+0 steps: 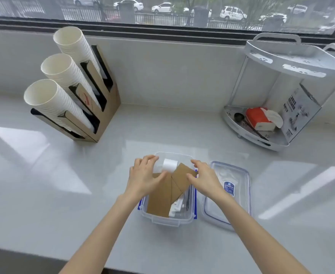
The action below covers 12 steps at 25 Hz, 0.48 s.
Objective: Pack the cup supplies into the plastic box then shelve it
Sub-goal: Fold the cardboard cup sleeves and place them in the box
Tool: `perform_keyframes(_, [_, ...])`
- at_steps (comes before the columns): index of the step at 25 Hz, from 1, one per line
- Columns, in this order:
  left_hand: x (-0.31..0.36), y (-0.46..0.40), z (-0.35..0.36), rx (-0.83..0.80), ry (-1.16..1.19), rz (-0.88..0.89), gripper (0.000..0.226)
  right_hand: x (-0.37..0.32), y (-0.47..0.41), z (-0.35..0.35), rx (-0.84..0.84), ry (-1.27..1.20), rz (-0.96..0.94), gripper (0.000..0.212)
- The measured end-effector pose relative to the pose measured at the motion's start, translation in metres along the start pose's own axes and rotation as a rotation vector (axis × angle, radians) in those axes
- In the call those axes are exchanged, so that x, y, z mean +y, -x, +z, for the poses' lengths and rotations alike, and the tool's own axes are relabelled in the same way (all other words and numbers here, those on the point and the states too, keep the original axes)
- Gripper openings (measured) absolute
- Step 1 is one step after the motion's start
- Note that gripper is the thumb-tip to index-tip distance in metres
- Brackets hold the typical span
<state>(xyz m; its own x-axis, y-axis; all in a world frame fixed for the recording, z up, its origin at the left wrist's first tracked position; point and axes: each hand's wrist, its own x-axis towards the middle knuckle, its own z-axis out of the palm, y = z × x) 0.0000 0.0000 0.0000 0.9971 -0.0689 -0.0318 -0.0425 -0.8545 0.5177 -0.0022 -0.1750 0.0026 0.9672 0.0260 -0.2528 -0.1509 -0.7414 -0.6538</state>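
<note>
A clear plastic box with blue side latches stands on the counter in front of me. Inside it lie brown cardboard cup sleeves, a white roll-like item at the far end and some white packets along the right side. My left hand hovers over the box's far left, fingers spread, touching the sleeves. At the box's right rim, my right hand rests its fingertips on a brown sleeve. The clear lid lies flat on the counter just right of the box.
A cardboard dispenser with three slanted stacks of white paper cups stands at the back left. A white two-tier corner shelf at the back right holds a tissue pack, a black scoop and a printed box. A window runs along the back.
</note>
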Motion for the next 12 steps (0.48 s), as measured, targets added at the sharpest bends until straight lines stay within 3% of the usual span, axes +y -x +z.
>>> perform_keyframes(7, [-0.013,0.007,0.015,-0.123,-0.174,-0.02,0.05,0.009,-0.001,0.013,0.027,-0.038,0.054,0.047])
perform_keyframes(12, [-0.01,0.006,0.016,-0.06,-0.056,-0.042,0.04,0.008,0.002,0.012,0.083,-0.179,0.083,0.031])
